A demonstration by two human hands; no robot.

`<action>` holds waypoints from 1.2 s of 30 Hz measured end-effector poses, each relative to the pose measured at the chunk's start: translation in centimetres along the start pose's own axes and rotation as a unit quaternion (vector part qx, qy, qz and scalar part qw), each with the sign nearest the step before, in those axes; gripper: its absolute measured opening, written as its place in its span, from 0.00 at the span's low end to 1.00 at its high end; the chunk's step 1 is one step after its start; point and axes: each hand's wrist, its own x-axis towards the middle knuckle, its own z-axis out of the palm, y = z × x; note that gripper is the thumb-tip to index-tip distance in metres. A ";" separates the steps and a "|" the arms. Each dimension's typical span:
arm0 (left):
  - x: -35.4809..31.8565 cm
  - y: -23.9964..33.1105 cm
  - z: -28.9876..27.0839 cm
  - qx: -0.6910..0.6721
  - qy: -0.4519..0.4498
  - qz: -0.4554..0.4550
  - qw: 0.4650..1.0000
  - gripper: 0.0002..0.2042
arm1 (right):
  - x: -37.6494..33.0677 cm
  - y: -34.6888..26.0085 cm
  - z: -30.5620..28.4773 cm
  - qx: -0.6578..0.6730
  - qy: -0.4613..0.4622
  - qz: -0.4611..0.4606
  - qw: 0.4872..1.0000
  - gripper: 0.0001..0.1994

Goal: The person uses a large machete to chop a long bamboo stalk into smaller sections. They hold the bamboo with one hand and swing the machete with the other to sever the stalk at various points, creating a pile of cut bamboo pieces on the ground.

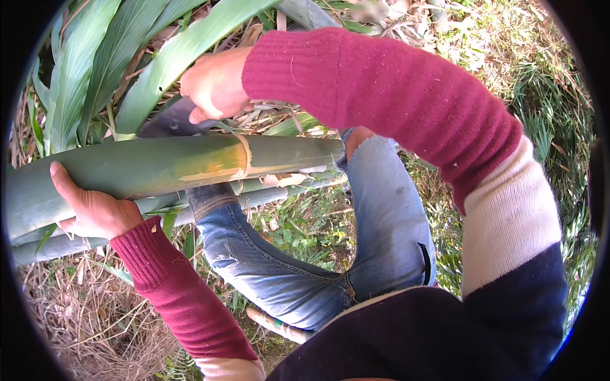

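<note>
A thick green bamboo pole (152, 168) lies across the left and middle of the view, with a pale ring and a yellowish patch near its right part. Around its near side my left hand (98, 206) is closed, thumb on top and the other fingers mostly hidden. Beyond the pole, my right hand (216, 82) is curled, its fingers largely out of sight; what it holds cannot be made out. A dark grey object (170, 120) with a round spot lies just below that hand, partly covered by the pole and a leaf; I cannot tell its kind.
Broad green leaves (95, 70) spread at the upper left. More bamboo poles (57, 244) lie beneath the held one. My jeans-clad legs (267, 260) bend close to the poles. Dry straw (108, 311) covers ground at lower left. A tan elongated object (279, 325) shows beside my thigh.
</note>
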 end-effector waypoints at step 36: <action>0.5 2.9 -3.2 0.125 0.091 -0.042 0.987 0.49 | -29.0 17.9 4.0 -0.123 0.395 0.317 0.853 0.22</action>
